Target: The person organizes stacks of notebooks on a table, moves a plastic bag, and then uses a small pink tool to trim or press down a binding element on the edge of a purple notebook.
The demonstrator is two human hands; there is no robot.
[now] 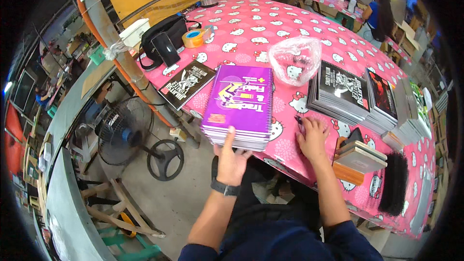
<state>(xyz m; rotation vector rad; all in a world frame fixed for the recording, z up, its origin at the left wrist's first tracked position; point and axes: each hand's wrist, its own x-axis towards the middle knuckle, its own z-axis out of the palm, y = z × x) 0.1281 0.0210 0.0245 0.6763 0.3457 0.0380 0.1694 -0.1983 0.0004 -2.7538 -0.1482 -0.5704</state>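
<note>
Stack could slide

By the left hand, the purple notebook stack is touched at twelve o'clock; whether its grip is clamped cannot be told. Sliding could be caused by apparent tabletop overhang. At eleven o'clock from the right hand, a dark object is touched, grip unclear.

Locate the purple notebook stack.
Middle of the head view: the purple notebook stack sits at the near edge of the pink table, between a black notebook (left) and a clear plastic bag (right).
</note>
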